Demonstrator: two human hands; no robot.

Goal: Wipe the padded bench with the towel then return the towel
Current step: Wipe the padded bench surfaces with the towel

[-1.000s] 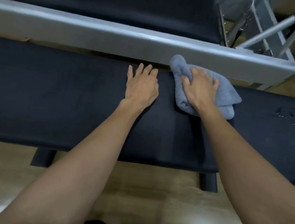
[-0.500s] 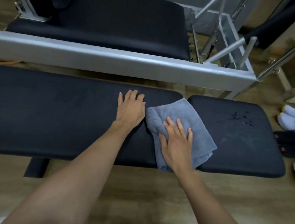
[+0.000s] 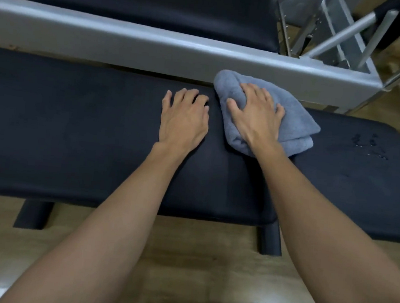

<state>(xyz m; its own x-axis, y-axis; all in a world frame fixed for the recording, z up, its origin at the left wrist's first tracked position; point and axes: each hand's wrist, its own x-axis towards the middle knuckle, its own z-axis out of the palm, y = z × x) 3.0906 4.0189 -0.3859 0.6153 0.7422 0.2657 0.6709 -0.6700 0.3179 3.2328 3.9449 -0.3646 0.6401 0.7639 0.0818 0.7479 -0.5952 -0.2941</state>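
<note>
- Two hands are on the long black padded table [image 3: 75, 128], which runs left to right across my view. A grey metal frame rail [image 3: 131, 41] lies just beyond its far edge.
- The folded grey-blue terry towel [image 3: 296, 121] is right of the table's middle, at its far edge and close under the rail. I cannot tell whether it touches the rail.
- My right hand [image 3: 255, 118] lies palm-down on the towel with its fingers [image 3: 263, 94] spread. They press the cloth and pinch nothing that I can see.
- My left hand [image 3: 184, 121] lies flat on bare padding just left of the towel. Its fingers [image 3: 182, 95] are loosely spread and hold nothing, so I judge it a brace.
- Key relation: a patch of small water droplets [image 3: 368, 146] sits toward the table's right end, clear of the towel and to its right.
- Judgement: the wiping is not finished. The next stroke should run rightward along the table's length, and the right hand is the nearer one.
- Risk: a stroke kept along the far edge could pass behind the droplets, which lie nearer me.
</note>
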